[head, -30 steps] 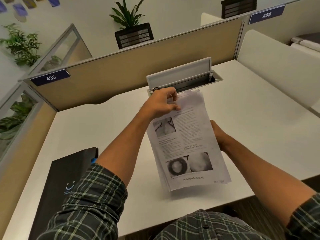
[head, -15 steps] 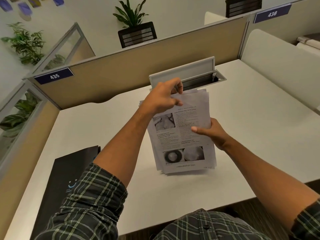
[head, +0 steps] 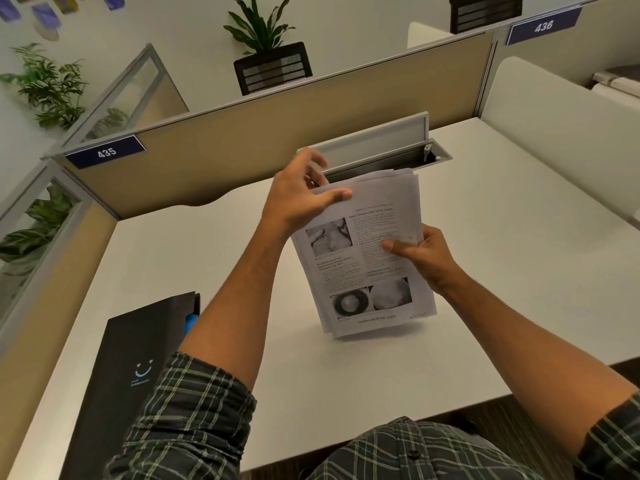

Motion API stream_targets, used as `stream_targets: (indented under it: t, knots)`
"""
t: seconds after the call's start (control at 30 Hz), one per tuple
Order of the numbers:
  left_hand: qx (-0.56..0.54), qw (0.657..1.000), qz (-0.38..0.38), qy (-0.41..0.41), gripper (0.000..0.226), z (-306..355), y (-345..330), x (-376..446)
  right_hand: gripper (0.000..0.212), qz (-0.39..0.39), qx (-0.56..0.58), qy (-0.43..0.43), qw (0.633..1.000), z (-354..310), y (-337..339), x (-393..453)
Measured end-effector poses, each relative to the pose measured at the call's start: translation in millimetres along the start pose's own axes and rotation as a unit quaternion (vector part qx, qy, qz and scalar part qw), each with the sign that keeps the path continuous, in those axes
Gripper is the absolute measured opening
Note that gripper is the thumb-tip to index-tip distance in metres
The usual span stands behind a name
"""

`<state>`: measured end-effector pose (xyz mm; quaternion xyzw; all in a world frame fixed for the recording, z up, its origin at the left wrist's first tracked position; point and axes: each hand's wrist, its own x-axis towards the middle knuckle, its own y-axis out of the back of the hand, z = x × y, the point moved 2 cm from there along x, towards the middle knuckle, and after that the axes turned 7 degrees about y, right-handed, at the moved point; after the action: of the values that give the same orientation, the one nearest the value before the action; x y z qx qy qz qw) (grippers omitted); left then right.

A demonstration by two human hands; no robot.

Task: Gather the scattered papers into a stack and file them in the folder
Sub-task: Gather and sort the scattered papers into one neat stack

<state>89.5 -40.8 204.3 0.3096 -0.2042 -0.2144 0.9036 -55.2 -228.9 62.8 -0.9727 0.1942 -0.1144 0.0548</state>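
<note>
White table fills most of the view, boxed in by tan cubicle partitions with number plates 435 and 436; potted plants sit on the partition top and off to the left. At the back edge of the table a cable tray has its lid flipped up. Black folder lies flat at the near left corner, well apart from the papers, with something blue poking out at its far end. Stack of papers is held on edge mid-table, leaning toward the camera, printed page facing up, bottom edge at or just above the surface; can't tell if it touches. Looks like squaring up: edges at the top corner are fanned, not flush, so standing the stack on edge lets the sheets settle level. Right hand has the grip: thumb on the front page, fingers curled behind the right edge, pinching the stack. Left hand is at the top left corner, thumb laid across the top sheet, fingers loosely spread behind or above; likely tapping or steadying, not a firm hold. Gathering seems done; filing not yet started, folder untouched.
</note>
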Motion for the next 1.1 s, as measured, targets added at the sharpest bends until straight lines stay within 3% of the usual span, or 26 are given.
stream_targets:
  t: [0.07, 0.1, 0.17, 0.27, 0.4, 0.53, 0.67, 1.1]
  knots:
    - [-0.083, 0.992, 0.081, 0.041, 0.08, -20, 6, -9, 0.025, 0.017, 0.007, 0.009, 1.0, -1, 1, 0]
    - [-0.134, 0.985, 0.085, 0.067, 0.091, -28, 6, -16, 0.028, 0.029, 0.011, 0.012, 0.999, -1, 3, 0]
    - [-0.236, 0.964, 0.004, 0.12, 0.102, -42, -4, -29, 0.035, 0.046, 0.029, 0.018, 0.998, -3, 5, 1]
    - [-0.261, 0.947, -0.125, 0.141, 0.08, -57, -29, -48, 0.033, 0.049, 0.051, 0.027, 0.997, -6, 6, 4]
    - [-0.313, 0.928, -0.111, 0.167, 0.054, -73, -42, -64, 0.028, 0.025, 0.049, 0.022, 0.998, -4, 8, 4]
    - [-0.285, 0.931, -0.162, 0.162, 0.065, -86, -61, -83, 0.046, -0.019, 0.042, -0.013, 0.999, 12, 14, -5]
    - [-0.276, 0.934, -0.148, 0.173, 0.064, -95, -66, -87, 0.063, -0.044, 0.023, -0.02, 0.999, 20, 17, -7]
    - [-0.279, 0.935, -0.131, 0.176, 0.057, -90, -76, -83, 0.054, -0.053, -0.025, -0.063, 0.996, 26, 19, -1]
